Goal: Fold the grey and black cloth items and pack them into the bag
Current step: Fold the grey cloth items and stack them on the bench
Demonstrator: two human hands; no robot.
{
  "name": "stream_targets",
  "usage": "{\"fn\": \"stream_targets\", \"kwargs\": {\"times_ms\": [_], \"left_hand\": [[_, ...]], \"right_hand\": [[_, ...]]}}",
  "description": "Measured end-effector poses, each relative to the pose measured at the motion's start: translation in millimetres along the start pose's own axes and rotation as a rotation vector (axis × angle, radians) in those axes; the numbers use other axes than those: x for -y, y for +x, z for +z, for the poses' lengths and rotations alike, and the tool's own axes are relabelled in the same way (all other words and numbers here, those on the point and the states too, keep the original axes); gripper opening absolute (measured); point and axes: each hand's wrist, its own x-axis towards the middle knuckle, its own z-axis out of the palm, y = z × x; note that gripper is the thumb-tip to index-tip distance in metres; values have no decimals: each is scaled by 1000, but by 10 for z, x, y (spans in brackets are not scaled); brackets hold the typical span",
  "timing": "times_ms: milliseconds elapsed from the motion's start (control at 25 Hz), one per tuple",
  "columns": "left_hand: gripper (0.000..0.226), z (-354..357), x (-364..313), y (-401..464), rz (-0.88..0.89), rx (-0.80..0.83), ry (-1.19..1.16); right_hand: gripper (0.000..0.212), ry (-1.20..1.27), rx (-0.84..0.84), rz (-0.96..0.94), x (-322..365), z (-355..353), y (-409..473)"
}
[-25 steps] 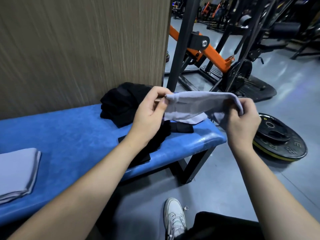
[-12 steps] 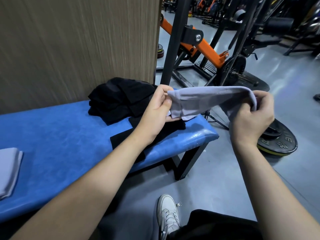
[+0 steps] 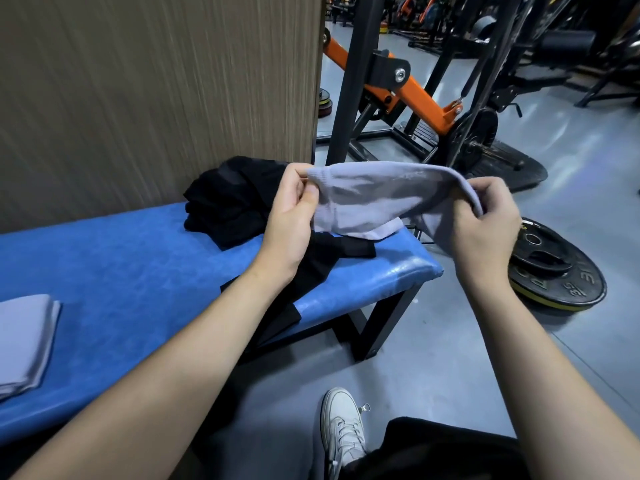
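A grey cloth (image 3: pixel 374 199) hangs stretched in the air above the right end of the blue bench (image 3: pixel 121 265). My left hand (image 3: pixel 292 216) pinches its left corner between thumb and fingers. My right hand (image 3: pixel 485 230) grips its right end, where the cloth drapes over my fingers. Under it a black cloth (image 3: pixel 322 258) lies flat across the bench and hangs over the front edge. A black heap, either the bag or more cloth (image 3: pixel 228 199), sits at the back against the wall. Another grey cloth (image 3: pixel 24 341) lies folded at the bench's left.
A wood-grain wall panel (image 3: pixel 156 91) stands right behind the bench. A black weight plate (image 3: pixel 557 271) lies on the grey floor to the right. An orange and black gym machine (image 3: pixel 415 88) stands behind. My white shoe (image 3: pixel 343 427) rests on the floor below.
The grey cloth stays stretched between both hands, and my right hand has regripped its end. The view shifted left then back, so more of the folded grey cloth shows.
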Motion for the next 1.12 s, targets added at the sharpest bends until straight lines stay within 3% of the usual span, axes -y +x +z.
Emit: {"fn": "stream_targets", "kwargs": {"times_ms": [120,280,400,560,760,960,1120], "left_hand": [[15,-283,-46,-57,40,-121,251],[15,-711,-68,-210,28,-168,461],[26,-1039,-155,-309,60,-154,537],[23,-1475,-319,-489,69,-123,669],[44,-2068,-550,-743,50,-54,825],[29,-2499,-633,-1013,-148,-128,832],[20,-2770,-607,-1243,-256,-128,945]], "right_hand": [[9,-60,230,51,45,131,-100],[11,-66,479,183,141,355,-239],[11,-16,623,178,268,543,-322],[3,74,796,209,504,798,-477],[14,228,996,290,767,1135,-705],[38,441,1209,420,934,1320,-863],[33,395,1228,379,997,1521,-999]]}}
